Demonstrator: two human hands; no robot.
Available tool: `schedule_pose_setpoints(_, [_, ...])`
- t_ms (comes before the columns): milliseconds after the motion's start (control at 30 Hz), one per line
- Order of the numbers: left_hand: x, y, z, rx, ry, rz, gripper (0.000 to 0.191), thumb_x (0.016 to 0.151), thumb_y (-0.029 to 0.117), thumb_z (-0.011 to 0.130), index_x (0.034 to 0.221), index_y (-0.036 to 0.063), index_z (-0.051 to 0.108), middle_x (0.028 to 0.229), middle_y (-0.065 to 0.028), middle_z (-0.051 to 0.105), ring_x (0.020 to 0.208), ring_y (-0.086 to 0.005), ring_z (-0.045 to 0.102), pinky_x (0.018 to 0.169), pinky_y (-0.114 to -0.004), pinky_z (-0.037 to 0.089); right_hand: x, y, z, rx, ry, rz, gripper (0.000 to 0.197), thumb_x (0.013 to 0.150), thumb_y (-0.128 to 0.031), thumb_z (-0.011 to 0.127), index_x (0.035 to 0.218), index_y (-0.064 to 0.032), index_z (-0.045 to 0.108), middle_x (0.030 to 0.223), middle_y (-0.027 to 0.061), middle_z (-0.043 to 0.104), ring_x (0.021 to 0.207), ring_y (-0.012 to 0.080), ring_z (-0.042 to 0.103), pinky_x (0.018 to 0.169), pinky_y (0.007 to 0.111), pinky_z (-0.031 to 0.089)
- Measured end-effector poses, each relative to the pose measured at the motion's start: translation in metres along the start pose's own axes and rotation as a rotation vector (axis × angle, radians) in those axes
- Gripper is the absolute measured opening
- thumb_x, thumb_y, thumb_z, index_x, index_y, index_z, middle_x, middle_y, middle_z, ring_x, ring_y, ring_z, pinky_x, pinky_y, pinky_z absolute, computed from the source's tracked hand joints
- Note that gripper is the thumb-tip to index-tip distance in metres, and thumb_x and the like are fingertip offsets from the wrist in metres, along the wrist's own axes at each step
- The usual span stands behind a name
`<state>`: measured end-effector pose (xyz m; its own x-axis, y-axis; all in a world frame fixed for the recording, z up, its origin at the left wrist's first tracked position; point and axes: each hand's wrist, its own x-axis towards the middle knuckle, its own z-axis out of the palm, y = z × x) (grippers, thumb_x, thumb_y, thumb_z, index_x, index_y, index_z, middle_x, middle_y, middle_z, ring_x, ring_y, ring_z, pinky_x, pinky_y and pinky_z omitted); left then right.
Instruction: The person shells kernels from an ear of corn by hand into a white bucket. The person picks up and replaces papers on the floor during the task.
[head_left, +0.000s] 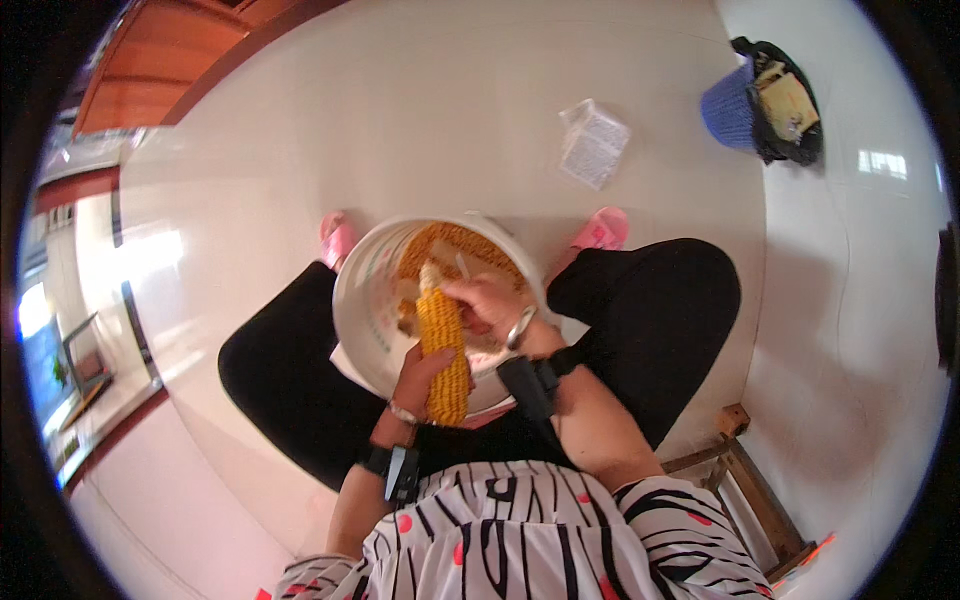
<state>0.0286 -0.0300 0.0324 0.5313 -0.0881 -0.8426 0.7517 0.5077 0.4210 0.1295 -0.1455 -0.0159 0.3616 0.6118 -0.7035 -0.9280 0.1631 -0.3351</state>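
My left hand (424, 379) is wrapped around the lower part of a yellow corn cob (444, 352), which is held tilted over a white plastic bucket (367, 277). The cob's upper tip is bare of kernels, and the rest that shows is covered with them. At the cob's upper right side is my right hand (484, 304), its thumb against the kernels and its other fingers curled and partly hidden. Inside the bucket lie loose corn kernels (442, 236) and pale pieces that look like bare cobs. The bucket stands between my knees.
A clear plastic packet (595, 146) lies on the floor beyond my right foot. Against the right wall stands a blue waste basket (727, 109) with a black bag and rubbish. A wooden stool frame (765, 499) is at the lower right. Reddish wooden furniture (165, 67) stands at the upper left.
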Motion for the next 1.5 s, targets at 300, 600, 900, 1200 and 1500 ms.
schedule_pose_setpoints(300, [-0.008,-0.001,-0.005,0.046,-0.040,0.080,0.037,0.074,0.024,0.054,0.096,-0.0025,0.041,0.072,-0.0119,0.053,0.057,-0.0211,0.057,0.050,-0.030,0.049,-0.006,-0.008,0.001,0.000,-0.169,0.126,0.026,0.077,-0.030,0.054,0.082,-0.0047,0.056,0.068,0.0003,0.056,0.048,0.0081,0.051,0.040,0.019,0.036])
schedule_pose_setpoints(600, [-0.009,-0.002,-0.002,0.094,-0.022,0.019,0.033,0.073,0.021,0.055,0.092,-0.0028,0.042,0.067,-0.0123,0.053,0.054,-0.0223,0.056,0.048,-0.032,0.049,-0.009,-0.004,0.005,-0.107,-0.010,0.080,0.028,0.073,-0.027,0.060,0.057,-0.0078,0.047,0.041,-0.0029,0.032,0.031,0.0064,0.026,0.032,0.023,0.015])
schedule_pose_setpoints(900, [-0.004,-0.009,-0.010,0.108,-0.061,-0.041,0.031,0.073,0.021,0.053,0.091,-0.0023,0.042,0.068,-0.0133,0.053,0.053,-0.0240,0.056,0.046,-0.033,0.048,-0.009,-0.007,-0.003,-0.047,0.058,0.048,0.020,0.065,-0.016,0.068,0.062,-0.0064,0.051,0.044,-0.0021,0.037,0.032,0.0056,0.026,0.031,0.023,0.015])
schedule_pose_setpoints(1200, [-0.004,-0.007,-0.010,0.107,-0.065,-0.101,0.032,0.074,0.023,0.054,0.091,-0.0016,0.042,0.069,-0.0131,0.053,0.053,-0.0242,0.056,0.047,-0.033,0.049,-0.006,-0.004,-0.003,-0.182,0.084,0.215,0.024,0.066,-0.025,0.066,0.068,-0.0042,0.054,0.050,0.0024,0.047,0.034,0.0086,0.037,0.031,0.023,0.022])
schedule_pose_setpoints(1500, [-0.006,-0.004,-0.003,0.097,-0.074,-0.181,0.033,0.074,0.022,0.056,0.092,-0.0021,0.044,0.071,-0.0116,0.053,0.054,-0.0226,0.057,0.049,-0.033,0.050,0.014,0.026,-0.009,-0.069,0.122,0.108,0.036,0.067,-0.027,0.067,0.087,0.0008,0.053,0.074,0.0095,0.057,0.060,0.0178,0.058,0.051,0.028,0.047])
